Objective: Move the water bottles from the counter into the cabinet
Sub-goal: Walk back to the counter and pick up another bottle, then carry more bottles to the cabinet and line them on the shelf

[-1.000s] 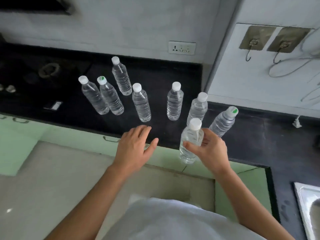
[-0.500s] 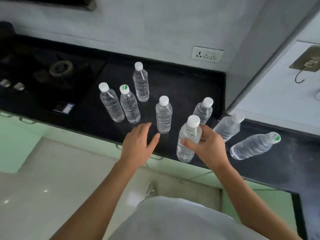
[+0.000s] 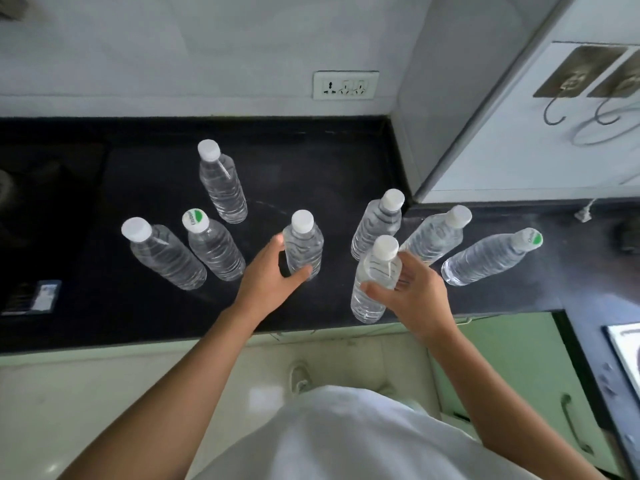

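two bottles (image 3: 306,242) (image 3: 376,268) partly behind hands (image 3: 266,276) (image 3: 415,299)

White socket plate (image 3: 345,85) on back wall (image 3: 173,46), centre. Two stick-on metal hooks (image 3: 573,76) on white side panel (image 3: 519,161), upper right; grey wire (image 3: 602,133) loops below them. Dark stove (image 3: 45,188) far left, small flat packet (image 3: 33,296) in front of it. Steel sink (image 3: 627,355) at right edge. One shoe (image 3: 300,375) on pale floor tiles (image 3: 138,393)
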